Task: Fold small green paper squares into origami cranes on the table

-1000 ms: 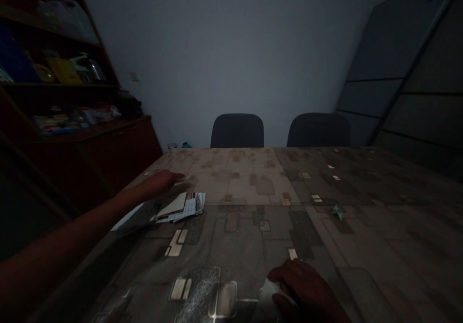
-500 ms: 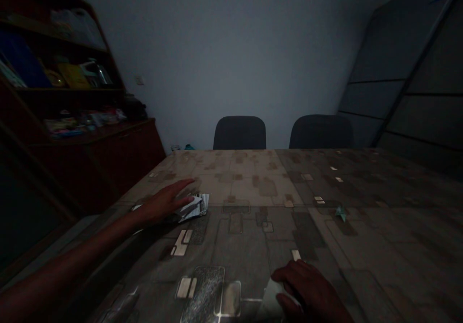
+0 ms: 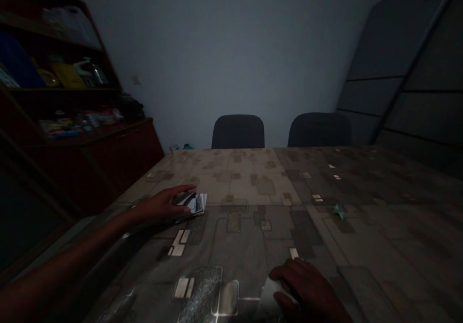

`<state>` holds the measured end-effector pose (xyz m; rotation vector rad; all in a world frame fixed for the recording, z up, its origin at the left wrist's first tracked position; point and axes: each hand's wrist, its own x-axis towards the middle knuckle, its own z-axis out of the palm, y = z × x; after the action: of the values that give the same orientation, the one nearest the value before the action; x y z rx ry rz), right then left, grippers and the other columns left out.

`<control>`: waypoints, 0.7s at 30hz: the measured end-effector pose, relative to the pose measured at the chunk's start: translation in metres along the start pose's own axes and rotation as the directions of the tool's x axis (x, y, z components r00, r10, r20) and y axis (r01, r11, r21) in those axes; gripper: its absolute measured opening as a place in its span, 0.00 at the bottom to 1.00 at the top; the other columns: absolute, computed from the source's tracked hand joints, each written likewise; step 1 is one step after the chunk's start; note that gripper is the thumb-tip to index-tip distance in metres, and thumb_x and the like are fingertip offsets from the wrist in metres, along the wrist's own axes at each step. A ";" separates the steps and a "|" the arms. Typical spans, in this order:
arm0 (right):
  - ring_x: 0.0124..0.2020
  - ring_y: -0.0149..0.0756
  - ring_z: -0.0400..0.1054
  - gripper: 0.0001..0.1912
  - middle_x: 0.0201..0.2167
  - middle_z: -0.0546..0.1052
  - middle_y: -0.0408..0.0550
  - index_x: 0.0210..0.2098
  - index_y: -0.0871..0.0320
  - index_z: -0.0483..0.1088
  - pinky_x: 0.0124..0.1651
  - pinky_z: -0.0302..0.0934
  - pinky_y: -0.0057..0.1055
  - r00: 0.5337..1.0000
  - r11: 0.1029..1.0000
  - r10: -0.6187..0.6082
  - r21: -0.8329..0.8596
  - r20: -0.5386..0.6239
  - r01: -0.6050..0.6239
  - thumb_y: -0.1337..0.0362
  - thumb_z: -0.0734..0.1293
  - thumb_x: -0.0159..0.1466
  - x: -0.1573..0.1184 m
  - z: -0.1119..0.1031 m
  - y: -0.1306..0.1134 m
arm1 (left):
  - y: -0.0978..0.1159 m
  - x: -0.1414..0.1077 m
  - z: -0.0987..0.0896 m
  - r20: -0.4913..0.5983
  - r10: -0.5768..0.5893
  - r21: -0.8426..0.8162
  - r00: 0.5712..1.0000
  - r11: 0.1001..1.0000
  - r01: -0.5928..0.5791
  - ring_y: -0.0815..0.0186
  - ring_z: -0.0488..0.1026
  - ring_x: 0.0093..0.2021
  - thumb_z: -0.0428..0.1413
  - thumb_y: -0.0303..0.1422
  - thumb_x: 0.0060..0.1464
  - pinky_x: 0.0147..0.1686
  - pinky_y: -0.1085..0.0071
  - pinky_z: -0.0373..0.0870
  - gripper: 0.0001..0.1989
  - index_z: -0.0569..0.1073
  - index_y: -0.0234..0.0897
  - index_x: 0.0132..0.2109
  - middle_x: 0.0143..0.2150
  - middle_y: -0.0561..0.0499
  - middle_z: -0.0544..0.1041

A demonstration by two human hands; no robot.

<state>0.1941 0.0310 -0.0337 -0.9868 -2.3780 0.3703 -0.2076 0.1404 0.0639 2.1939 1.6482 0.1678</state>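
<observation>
Left hand [image 3: 162, 206] over papers [image 3: 198, 204] near counter's [image 3: 246, 248] left edge, grip unclear; right hand [image 3: 307, 284] pinching white paper [image 3: 268, 296] at near edge. Uneven push could scatter loose papers.

Two dark chairs [image 3: 238, 132] stand before the pale wall [image 3: 231, 48], a small socket [image 3: 136, 79] on it, and left of that, crowded shelves [image 3: 54, 90] show blue and yellow!

Dim light falls on a plain wall [image 3: 231, 48] behind two dark chairs [image 3: 238, 132], a seemingly wooden shelf unit [image 3: 87, 139] at left
</observation>
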 end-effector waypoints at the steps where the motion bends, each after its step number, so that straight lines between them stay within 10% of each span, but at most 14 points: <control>1: 0.32 0.40 0.69 0.08 0.31 0.75 0.46 0.43 0.56 0.68 0.37 0.61 0.34 1.000 1.000 -0.008 0.002 -0.001 0.008 0.64 0.62 0.64 0.000 0.000 0.000 | -0.003 -0.002 -0.002 -0.002 -0.006 -0.005 1.000 1.000 0.006 0.51 0.62 0.63 0.55 0.44 0.52 0.58 0.62 0.62 0.37 0.57 0.36 0.66 0.67 0.44 0.62; 21: 0.31 0.39 0.69 0.09 0.29 0.75 0.45 0.42 0.54 0.69 0.36 0.61 0.32 1.000 1.000 0.007 -0.017 -0.011 -0.007 0.67 0.64 0.61 0.002 0.001 0.002 | -0.041 0.052 -0.022 0.145 -0.058 0.357 0.988 0.934 0.002 0.56 0.73 0.49 0.56 0.33 0.60 0.46 0.53 0.72 0.17 0.68 0.37 0.55 0.55 0.44 0.71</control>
<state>0.1934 0.0335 -0.0349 -1.0029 -2.3724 0.3472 -0.2361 0.2048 0.0616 2.3656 1.7313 -0.3275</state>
